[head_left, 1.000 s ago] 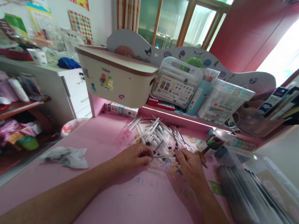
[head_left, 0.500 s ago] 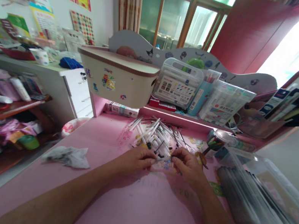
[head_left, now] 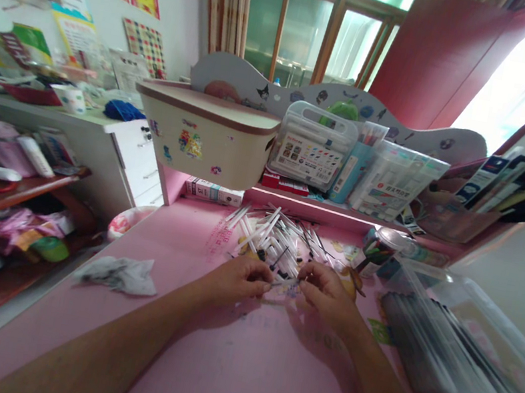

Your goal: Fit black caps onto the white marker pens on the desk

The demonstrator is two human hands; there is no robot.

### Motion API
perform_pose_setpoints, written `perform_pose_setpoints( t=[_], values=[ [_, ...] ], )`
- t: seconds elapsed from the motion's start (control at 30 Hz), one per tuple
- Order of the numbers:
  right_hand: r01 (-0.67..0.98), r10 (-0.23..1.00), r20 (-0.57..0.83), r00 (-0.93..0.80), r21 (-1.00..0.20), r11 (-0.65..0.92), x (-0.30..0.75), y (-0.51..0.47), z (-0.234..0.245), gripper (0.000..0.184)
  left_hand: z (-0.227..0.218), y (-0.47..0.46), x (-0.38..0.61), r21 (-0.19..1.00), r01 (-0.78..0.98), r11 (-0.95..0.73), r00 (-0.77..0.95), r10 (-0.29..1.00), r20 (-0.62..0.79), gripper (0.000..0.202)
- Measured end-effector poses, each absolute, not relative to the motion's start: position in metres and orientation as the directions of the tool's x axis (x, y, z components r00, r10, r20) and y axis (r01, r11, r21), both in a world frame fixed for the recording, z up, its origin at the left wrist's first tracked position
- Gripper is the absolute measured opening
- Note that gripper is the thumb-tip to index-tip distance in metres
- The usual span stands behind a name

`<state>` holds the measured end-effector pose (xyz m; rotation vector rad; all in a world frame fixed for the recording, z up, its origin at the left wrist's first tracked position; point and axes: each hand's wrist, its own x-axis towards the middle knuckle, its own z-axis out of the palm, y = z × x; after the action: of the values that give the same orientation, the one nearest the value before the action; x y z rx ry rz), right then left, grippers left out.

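Observation:
Both my hands rest on the pink desk (head_left: 225,352) just in front of a heap of white pen barrels and black parts (head_left: 276,236). My left hand (head_left: 240,279) pinches one end of a thin pen (head_left: 282,283). The other end sits between the closed fingers of my right hand (head_left: 327,292). The pen lies level between the two hands, close to the desk.
A cream storage box (head_left: 207,132) stands on the raised shelf, with marker cases (head_left: 314,148) to its right. A tin of pencils (head_left: 378,247) and a clear plastic bin (head_left: 461,340) sit on the right. A crumpled cloth (head_left: 119,273) lies at the left.
My right hand moved left toward the left hand, so the gap between them shrank. The pen stays held between both. The camera view shifted slightly.

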<state>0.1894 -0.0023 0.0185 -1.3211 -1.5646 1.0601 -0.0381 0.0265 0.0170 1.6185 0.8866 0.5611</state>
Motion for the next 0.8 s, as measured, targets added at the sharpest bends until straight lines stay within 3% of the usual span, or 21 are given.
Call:
perform_pose_setpoints(
  t=[0.07, 0.2, 0.37, 0.47, 0.67, 0.8],
  values=[
    [0.362, 0.988, 0.072, -0.138, -0.925, 0.118, 0.188, -0.003, 0.022, 0.012, 0.018, 0.028, -0.039, 0.958, 0.269, -0.099, 0.605, 0.792, -0.088, 0.013],
    [0.481, 0.973, 0.148, -0.174, -0.85, 0.216, 0.185, -0.004, 0.03, 0.03, 0.02, 0.028, -0.039, 0.956, 0.27, -0.114, 0.609, 0.789, -0.078, 0.013],
    [0.36, 0.986, 0.047, -0.158, -0.928, 0.102, 0.187, -0.004, 0.024, 0.012, 0.019, 0.027, -0.038, 0.961, 0.261, -0.095, 0.603, 0.794, -0.085, 0.013],
    [0.408, 0.985, 0.072, -0.154, -0.904, 0.13, 0.188, -0.004, 0.024, 0.009, 0.02, 0.027, -0.038, 0.961, 0.261, -0.095, 0.605, 0.792, -0.086, 0.012],
    [0.539, 0.978, 0.068, -0.195, -0.826, 0.165, 0.184, -0.005, 0.032, 0.033, 0.021, 0.026, -0.038, 0.952, 0.284, -0.113, 0.595, 0.8, -0.083, 0.012],
    [0.479, 0.983, 0.049, -0.175, -0.868, 0.128, 0.184, -0.006, 0.028, 0.029, 0.022, 0.025, -0.037, 0.959, 0.272, -0.076, 0.595, 0.797, -0.106, 0.013]
  ],
)
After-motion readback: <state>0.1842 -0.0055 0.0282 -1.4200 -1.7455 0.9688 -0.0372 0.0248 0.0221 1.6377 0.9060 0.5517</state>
